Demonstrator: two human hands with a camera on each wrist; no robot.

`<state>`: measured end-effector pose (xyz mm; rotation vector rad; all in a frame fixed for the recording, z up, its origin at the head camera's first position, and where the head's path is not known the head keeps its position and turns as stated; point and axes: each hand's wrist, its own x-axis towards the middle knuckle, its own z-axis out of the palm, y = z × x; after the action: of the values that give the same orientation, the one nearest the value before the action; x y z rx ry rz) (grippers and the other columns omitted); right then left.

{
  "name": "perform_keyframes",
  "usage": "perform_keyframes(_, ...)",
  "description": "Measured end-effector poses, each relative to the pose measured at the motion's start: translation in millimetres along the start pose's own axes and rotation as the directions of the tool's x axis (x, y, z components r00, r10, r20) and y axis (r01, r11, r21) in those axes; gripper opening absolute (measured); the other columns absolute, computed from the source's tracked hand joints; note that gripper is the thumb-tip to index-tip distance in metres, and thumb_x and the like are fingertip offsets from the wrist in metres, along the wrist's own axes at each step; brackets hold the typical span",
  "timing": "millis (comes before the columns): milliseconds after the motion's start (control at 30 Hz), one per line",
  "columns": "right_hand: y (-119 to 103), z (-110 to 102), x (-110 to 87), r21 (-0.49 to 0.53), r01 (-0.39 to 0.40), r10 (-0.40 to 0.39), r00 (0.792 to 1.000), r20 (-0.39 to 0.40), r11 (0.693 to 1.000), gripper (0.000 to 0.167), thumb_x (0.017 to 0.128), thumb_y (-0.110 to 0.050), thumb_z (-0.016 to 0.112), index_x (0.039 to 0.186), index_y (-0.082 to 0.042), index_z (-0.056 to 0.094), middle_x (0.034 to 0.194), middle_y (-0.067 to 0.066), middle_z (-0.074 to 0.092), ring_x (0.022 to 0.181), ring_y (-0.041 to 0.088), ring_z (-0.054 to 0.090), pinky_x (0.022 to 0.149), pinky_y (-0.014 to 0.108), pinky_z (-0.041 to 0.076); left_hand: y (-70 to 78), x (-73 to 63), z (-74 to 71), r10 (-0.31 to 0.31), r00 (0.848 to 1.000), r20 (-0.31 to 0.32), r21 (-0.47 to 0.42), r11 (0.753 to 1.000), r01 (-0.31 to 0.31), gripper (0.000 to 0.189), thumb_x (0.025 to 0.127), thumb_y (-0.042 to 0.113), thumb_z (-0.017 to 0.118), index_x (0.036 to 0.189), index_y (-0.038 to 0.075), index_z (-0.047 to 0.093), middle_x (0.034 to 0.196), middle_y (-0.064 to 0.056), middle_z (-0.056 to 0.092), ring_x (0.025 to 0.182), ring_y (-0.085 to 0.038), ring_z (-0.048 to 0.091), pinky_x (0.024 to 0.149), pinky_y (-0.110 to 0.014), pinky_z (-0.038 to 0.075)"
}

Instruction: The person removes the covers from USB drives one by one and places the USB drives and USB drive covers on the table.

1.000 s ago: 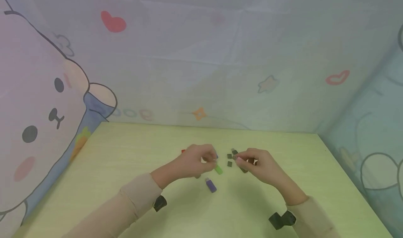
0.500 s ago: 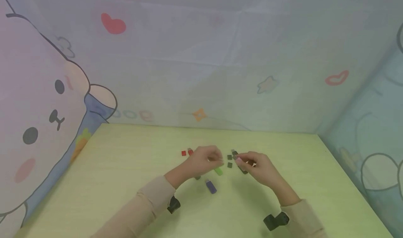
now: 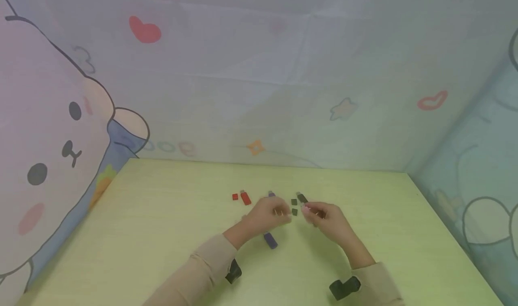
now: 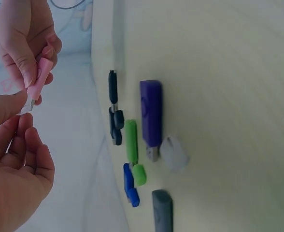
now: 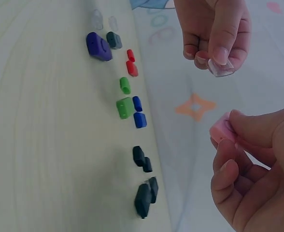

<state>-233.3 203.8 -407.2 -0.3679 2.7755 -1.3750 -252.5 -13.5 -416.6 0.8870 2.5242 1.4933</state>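
Observation:
My left hand [image 3: 267, 213] pinches a small clear cap [image 5: 222, 70] between thumb and fingers. My right hand [image 3: 328, 219] grips a pink USB stick [image 4: 40, 79] whose metal plug points toward the left hand. Both hands hover above the table, and a gap parts cap and stick in the right wrist view. Beneath them lie a purple USB stick [image 4: 151, 113], a green USB stick [image 4: 132, 140] with its cap [image 4: 139, 174], and a blue USB stick [image 4: 128, 178]. A grey USB stick [image 4: 163, 212] is partly cut off in the left wrist view.
A red USB stick [image 3: 245, 198] and its red cap [image 3: 235, 196] lie left of the hands, farther back. Dark USB sticks [image 5: 143, 199] and dark caps [image 3: 294, 202] sit toward the right. Whitish caps [image 5: 97, 19] lie by the purple stick. A patterned cloth [image 3: 259, 72] hangs behind the table.
My left hand has moved right and slightly nearer me, closer to the right hand, uncovering the red stick and cap. The right hand has shifted only slightly.

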Motion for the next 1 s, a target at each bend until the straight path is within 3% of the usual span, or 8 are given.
perform_keyframes(233, 12, 11, 3.6, 0.031, -0.037, 0.037, 0.999, -0.014, 0.999, 0.033, 0.094, -0.025, 0.064, 0.113, 0.001, 0.066, 0.085, 0.007, 0.068, 0.070, 0.022, 0.063, 0.057, 0.026, 0.050, -10.8, 2.4, 16.2, -0.024, 1.000, -0.007, 0.052, 0.998, 0.024, 0.011, 0.086, 0.010, 0.069, 0.095, 0.004, 0.070, 0.090, -0.002, 0.069, 0.083, -0.013, 0.060, 0.074, -0.025, 0.049)
perform_keyframes(433, 17, 16, 3.5, 0.023, -0.058, 0.058, 0.998, -0.006, 0.998, 0.034, 0.093, -0.025, 0.065, 0.113, 0.003, 0.066, 0.083, 0.006, 0.067, 0.064, 0.014, 0.059, 0.055, 0.025, 0.049, -13.0, 2.9, 24.4, -0.055, 0.998, -0.011, 0.107, 0.993, 0.056, 0.010, 0.084, 0.007, 0.071, 0.092, 0.003, 0.069, 0.087, -0.006, 0.070, 0.081, -0.016, 0.063, 0.075, -0.024, 0.050)
perform_keyframes(733, 27, 21, 4.2, 0.023, -0.080, 0.079, 0.996, 0.042, 0.997, 0.032, 0.094, -0.021, 0.063, 0.111, 0.006, 0.065, 0.091, 0.011, 0.068, 0.066, 0.015, 0.061, 0.056, 0.027, 0.051, -20.6, 9.6, 36.2, -0.096, 0.995, -0.034, 0.195, 0.976, 0.100, 0.010, 0.081, 0.008, 0.073, 0.090, 0.004, 0.069, 0.088, -0.006, 0.069, 0.084, -0.020, 0.064, 0.077, -0.027, 0.051)
perform_keyframes(1000, 29, 23, 3.1, -0.100, -0.104, 0.109, 0.993, 0.041, 0.989, 0.029, 0.091, -0.023, 0.066, 0.107, 0.001, 0.070, 0.090, 0.008, 0.068, 0.075, 0.016, 0.060, 0.063, 0.031, 0.051, -23.3, 12.7, 43.5, -0.120, 0.992, -0.031, 0.240, 0.963, 0.124, 0.011, 0.078, 0.005, 0.074, 0.087, 0.001, 0.071, 0.085, -0.009, 0.071, 0.080, -0.021, 0.064, 0.076, -0.028, 0.052)
